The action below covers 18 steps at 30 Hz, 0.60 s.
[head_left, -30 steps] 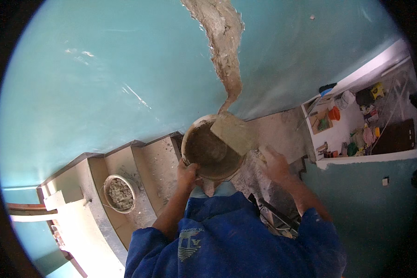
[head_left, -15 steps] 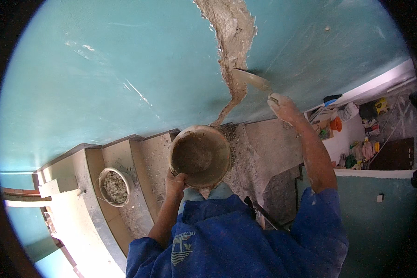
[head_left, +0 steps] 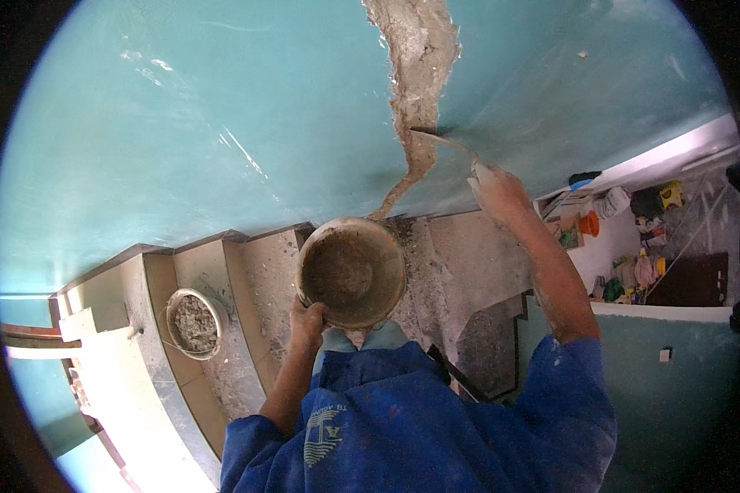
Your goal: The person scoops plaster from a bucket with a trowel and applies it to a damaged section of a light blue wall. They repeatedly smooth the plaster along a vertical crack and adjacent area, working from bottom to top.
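My left hand [head_left: 308, 321] grips the near left rim of a round, mortar-stained basin [head_left: 349, 271], tilted so its inside shows a thin grey-brown residue. Up to the right, my right hand [head_left: 500, 194] is closed around the handle of a trowel [head_left: 446, 143]. The trowel's blade is seen nearly edge-on, its tip at the rough grey channel [head_left: 423, 78] that runs down the teal wall [head_left: 247, 99]. The channel narrows and bends left toward the floor, just above the basin. Whether mortar lies on the blade cannot be made out.
On the stair steps [head_left: 242, 283] at left stands a bucket [head_left: 196, 323] of grey rubble or mix. Debris litters the landing [head_left: 477, 255] by the wall. A teal half wall [head_left: 658, 386] is at right. Below it lie an orange bucket [head_left: 589, 223], bags and cloths.
The trowel has turned from showing its flat face to nearly edge-on, and its tip has shifted slightly down the channel. My left hand still holds the basin.
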Tool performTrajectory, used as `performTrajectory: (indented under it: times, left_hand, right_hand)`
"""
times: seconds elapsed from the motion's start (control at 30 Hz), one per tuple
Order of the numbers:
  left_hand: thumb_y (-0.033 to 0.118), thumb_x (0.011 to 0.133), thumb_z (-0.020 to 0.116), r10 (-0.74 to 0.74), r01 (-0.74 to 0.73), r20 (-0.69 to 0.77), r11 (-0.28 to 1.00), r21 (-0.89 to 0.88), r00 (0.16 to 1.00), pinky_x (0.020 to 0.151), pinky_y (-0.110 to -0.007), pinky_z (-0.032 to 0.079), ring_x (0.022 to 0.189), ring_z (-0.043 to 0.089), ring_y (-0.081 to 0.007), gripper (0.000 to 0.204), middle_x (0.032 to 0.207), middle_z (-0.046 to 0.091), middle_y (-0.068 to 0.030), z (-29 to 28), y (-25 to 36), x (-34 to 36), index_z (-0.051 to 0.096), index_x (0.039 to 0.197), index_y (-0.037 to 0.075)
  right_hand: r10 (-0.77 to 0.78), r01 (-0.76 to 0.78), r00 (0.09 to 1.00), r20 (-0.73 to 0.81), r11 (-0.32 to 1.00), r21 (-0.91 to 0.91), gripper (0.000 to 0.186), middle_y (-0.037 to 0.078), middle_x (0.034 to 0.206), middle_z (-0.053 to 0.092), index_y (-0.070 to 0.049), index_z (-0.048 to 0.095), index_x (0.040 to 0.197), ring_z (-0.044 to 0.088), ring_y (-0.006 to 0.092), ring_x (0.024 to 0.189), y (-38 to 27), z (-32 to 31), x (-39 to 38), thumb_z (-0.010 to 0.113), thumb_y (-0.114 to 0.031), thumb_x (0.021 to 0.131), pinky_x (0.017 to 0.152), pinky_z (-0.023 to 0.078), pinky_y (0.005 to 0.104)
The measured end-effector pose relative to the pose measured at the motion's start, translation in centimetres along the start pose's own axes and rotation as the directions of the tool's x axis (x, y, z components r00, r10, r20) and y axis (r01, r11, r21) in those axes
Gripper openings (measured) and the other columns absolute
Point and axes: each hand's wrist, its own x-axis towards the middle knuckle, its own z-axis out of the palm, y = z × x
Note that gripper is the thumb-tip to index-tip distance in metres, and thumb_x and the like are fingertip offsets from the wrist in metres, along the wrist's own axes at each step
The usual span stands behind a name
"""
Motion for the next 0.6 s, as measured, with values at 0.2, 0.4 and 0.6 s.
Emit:
performTrajectory:
  times: [0.2, 0.4, 0.6]
  left_hand:
    - [-0.005, 0.076, 0.055, 0.029, -0.027, 0.070, 0.999, -0.034, 0.997, 0.060, -0.039, 0.060, 0.082, 0.069, -0.0272, 0.054, 0.107, 0.067, -0.0137, -0.1, -0.6, 0.7, 0.052, 0.130, 0.003]
    - [-0.006, 0.077, 0.055, 0.012, 0.000, 0.100, 0.993, -0.115, 0.995, 0.062, -0.039, 0.062, 0.081, 0.071, -0.0282, 0.056, 0.108, 0.067, -0.0136, -0.6, -0.5, 0.3, 0.051, 0.132, 0.004]
    - [-0.005, 0.078, 0.054, 0.027, -0.018, 0.073, 0.993, -0.114, 0.997, 0.055, -0.036, 0.061, 0.078, 0.069, -0.0252, 0.055, 0.105, 0.066, -0.0121, -1.4, -1.3, 0.4, 0.051, 0.132, 0.005]
  right_hand:
    - [0.046, -0.041, 0.990, -0.131, 0.998, 0.037, 0.032, 0.022, 0.099, 0.069, -0.004, 0.060, 0.113, 0.068, 0.0421, 0.088, -1.9, -3.1, -2.2, 0.059, -0.032, 0.097, 0.075, 0.054, 0.0536]
    - [-0.018, 0.054, 0.943, -0.333, 0.993, 0.101, 0.031, 0.022, 0.098, 0.068, -0.005, 0.060, 0.112, 0.066, 0.0436, 0.089, -1.6, -6.5, -4.2, 0.058, -0.031, 0.097, 0.076, 0.053, 0.0515]
    - [-0.045, 0.069, 0.986, -0.161, 0.987, 0.146, 0.031, 0.021, 0.098, 0.068, -0.005, 0.061, 0.112, 0.066, 0.0443, 0.089, 0.5, -3.9, -4.7, 0.057, -0.032, 0.097, 0.078, 0.052, 0.0538]
